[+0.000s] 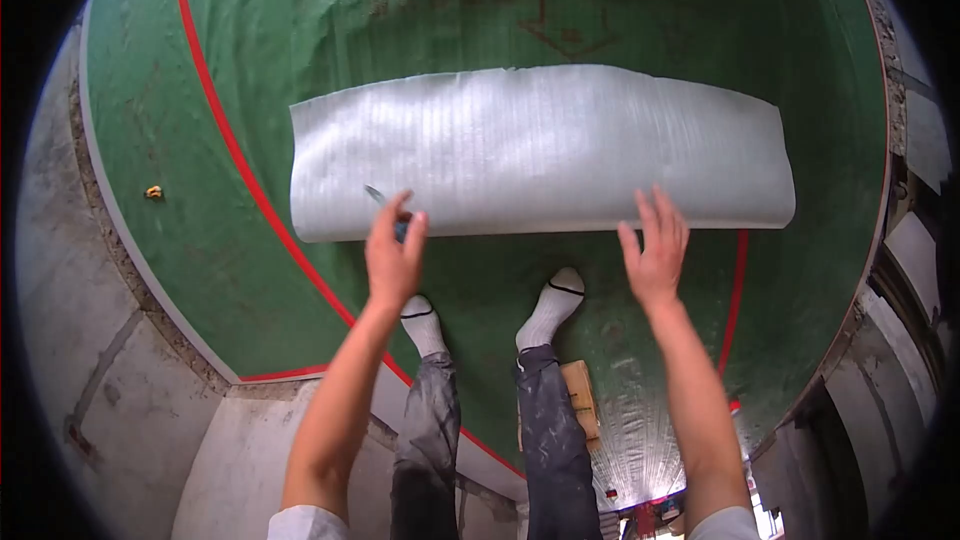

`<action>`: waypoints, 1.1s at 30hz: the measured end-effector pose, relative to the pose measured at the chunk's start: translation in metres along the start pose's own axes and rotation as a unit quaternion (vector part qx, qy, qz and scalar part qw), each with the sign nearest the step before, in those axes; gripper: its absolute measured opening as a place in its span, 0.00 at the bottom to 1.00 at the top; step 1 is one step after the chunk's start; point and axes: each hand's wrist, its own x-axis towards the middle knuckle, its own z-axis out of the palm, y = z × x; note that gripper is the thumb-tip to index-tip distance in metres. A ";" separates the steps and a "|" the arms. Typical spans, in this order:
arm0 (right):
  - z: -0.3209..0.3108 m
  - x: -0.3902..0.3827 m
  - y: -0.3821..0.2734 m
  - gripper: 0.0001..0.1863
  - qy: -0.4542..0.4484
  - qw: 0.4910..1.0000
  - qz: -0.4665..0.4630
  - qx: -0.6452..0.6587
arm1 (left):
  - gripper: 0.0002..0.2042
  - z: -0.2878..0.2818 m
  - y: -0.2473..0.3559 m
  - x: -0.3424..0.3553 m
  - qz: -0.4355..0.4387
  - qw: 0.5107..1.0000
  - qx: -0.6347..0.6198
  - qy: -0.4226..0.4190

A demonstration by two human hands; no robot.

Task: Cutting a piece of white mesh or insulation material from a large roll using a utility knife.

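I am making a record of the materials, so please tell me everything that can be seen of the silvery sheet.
The silvery sheet is wide, shiny and finely lined, perhaps foam. It lies crosswise on the green floor covering, far edge uneven, near edge straighter, perhaps folded. The left hand, with a slim tool, and the right hand overlap it in view; contact is unclear.

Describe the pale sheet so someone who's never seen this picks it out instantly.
On the green floor covering, look just ahead of the white-socked feet. The pale sheet lies crosswise there, its near edge by the left hand and right hand. Its broad, silvery, faintly striped surface sets it apart from the thin red line to its left.
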 end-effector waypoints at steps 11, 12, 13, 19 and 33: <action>0.026 -0.134 -0.145 0.31 -0.198 0.759 0.266 0.560 | 0.29 0.110 0.032 -0.151 -0.305 0.811 -0.457 -0.202; 0.024 -0.143 -0.136 0.31 -0.196 0.654 0.371 0.630 | 0.24 0.111 0.037 -0.153 -0.312 0.800 -0.465 -0.216; 0.018 -0.146 -0.125 0.28 -0.185 0.618 0.396 0.654 | 0.25 0.105 0.034 -0.150 -0.253 0.850 -0.363 -0.287; 0.036 -0.159 0.004 0.31 -0.135 0.946 0.249 0.156 | 0.35 0.068 0.043 -0.027 0.226 0.959 0.141 -0.093; 0.066 -0.020 -0.025 0.36 -0.025 0.999 0.020 0.014 | 0.36 0.126 -0.048 0.011 0.295 0.884 0.325 -0.160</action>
